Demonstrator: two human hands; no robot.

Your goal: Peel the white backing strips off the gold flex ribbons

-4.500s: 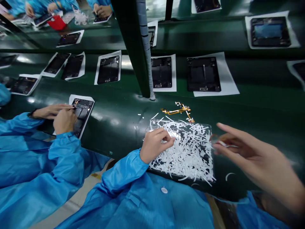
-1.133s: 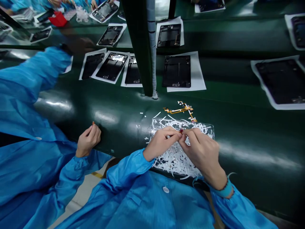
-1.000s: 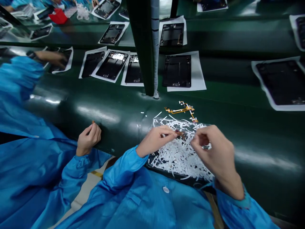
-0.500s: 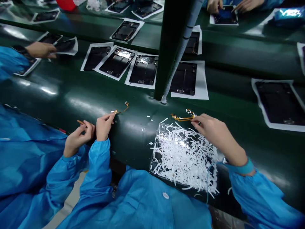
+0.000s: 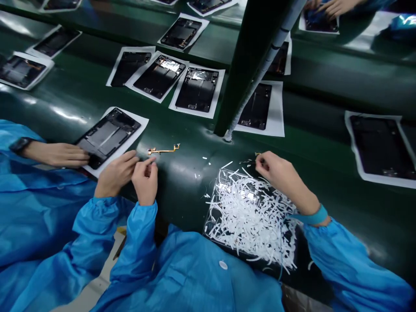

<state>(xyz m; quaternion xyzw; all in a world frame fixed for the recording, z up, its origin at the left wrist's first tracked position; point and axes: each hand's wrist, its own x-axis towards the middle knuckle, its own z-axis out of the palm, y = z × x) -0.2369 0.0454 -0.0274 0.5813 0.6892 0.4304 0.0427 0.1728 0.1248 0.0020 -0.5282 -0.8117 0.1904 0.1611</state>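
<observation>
My left hand (image 5: 145, 175) rests at the front edge of the green belt (image 5: 182, 171), fingers bunched together. Its fingertips sit just short of an orange flex cable (image 5: 162, 150) that lies flat on the belt. My right hand (image 5: 276, 170) is beyond the far edge of a clear tray (image 5: 217, 182) heaped with white paper strips. There it is pinched on a second orange flex cable (image 5: 258, 154), of which only a small bit shows past the fingers.
A co-worker's hand (image 5: 115, 173) is right beside my left hand. Their other hand (image 5: 58, 154) touches a black tablet housing (image 5: 107, 135) on white paper. Several more housings (image 5: 196, 89) lie on sheets across the belt. A green post (image 5: 247, 65) stands behind the tray.
My left hand has laid its flex cable on the belt and drawn back. My right hand has closed on the cable beyond the tray. The co-worker has pulled a housing to the front edge.
</observation>
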